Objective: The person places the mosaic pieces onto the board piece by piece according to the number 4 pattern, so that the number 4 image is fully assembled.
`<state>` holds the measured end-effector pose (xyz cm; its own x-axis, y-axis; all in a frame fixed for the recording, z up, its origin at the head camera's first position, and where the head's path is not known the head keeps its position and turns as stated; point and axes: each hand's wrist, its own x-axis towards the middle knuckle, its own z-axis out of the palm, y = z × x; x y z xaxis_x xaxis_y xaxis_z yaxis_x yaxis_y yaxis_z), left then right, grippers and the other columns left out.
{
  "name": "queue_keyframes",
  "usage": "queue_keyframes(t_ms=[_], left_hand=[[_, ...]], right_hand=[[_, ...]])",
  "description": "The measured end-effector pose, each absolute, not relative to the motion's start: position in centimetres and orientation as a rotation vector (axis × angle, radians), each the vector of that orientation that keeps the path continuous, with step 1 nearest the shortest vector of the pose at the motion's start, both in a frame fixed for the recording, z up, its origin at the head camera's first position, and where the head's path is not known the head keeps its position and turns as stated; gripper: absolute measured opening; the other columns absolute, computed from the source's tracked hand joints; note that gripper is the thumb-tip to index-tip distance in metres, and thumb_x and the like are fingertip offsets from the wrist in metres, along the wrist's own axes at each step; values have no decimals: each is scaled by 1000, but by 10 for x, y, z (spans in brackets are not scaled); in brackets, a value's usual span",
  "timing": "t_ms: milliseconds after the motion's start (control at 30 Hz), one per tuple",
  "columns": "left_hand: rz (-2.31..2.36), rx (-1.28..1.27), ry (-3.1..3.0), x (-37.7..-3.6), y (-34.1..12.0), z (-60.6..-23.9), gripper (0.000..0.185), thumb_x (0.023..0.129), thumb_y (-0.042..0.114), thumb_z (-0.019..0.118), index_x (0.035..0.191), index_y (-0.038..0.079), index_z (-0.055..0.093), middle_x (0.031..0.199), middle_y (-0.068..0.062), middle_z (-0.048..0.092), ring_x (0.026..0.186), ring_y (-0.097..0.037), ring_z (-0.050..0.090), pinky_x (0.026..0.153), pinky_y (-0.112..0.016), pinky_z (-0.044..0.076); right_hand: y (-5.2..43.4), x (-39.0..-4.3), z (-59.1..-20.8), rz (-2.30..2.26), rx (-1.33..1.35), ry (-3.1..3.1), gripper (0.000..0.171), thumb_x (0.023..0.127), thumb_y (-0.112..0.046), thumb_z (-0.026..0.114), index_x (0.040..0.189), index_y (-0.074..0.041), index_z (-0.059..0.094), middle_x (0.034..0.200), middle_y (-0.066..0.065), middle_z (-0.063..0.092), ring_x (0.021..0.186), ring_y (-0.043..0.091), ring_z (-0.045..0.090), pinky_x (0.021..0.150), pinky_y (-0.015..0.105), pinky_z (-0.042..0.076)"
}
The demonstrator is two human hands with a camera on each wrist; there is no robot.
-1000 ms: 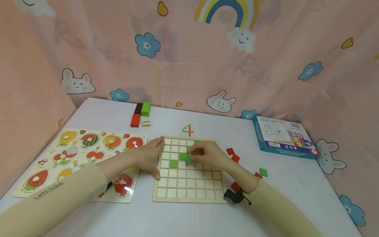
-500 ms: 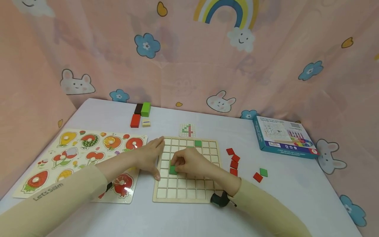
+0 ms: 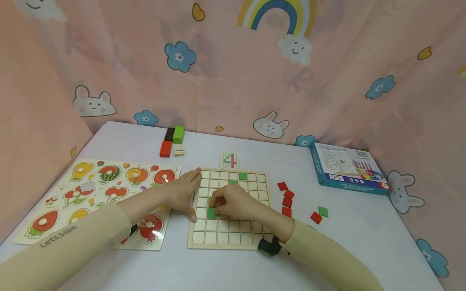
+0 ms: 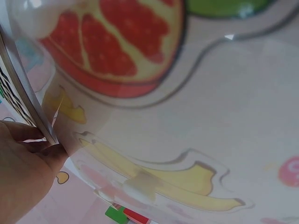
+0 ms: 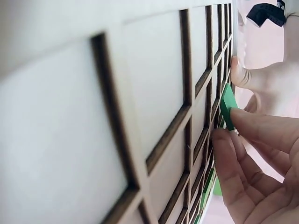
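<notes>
A wooden grid board lies in front of me with several green tiles in its cells. My right hand is over the left middle of the board and pinches a green square tile at a cell. In the right wrist view the same green tile is tilted under the thumb, close to the grid. My left hand rests against the board's left edge, fingers toward the far corner and thumb nearer me. In the left wrist view the left hand touches that edge.
A fruit puzzle board lies at left. Red tiles and a loose green tile lie at right, before a boxed set. A pattern card sits behind the grid; coloured blocks stand behind left.
My right hand has moved left and nearer me across the board, carrying the green tile from the middle to a left cell. The left hand has stayed at the edge.
</notes>
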<state>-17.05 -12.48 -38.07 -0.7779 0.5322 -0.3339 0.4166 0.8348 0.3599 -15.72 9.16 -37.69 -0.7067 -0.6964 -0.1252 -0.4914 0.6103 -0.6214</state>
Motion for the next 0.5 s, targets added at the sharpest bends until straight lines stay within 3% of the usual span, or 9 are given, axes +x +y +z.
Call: queue_keyframes(t_ms=[267, 500], left_hand=[[380, 678, 2578, -169, -125, -380, 133, 64, 52, 88, 156, -5, 11, 167, -22, 1, 155, -42, 8, 125, -55, 22], [370, 701, 2588, -169, -124, -378, 132, 64, 52, 88, 156, -5, 12, 167, -22, 2, 155, -43, 8, 124, -55, 24]], right_hand=[[100, -160, -368, -745, -884, 2557, 10, 85, -13, 75, 94, -18, 75, 86, -8, 71, 79, 6, 60, 72, 20, 52], [156, -178, -353, -809, -900, 2597, 17, 88, -11, 73, 104, -12, 74, 98, 1, 73, 84, 11, 63, 75, 23, 56]])
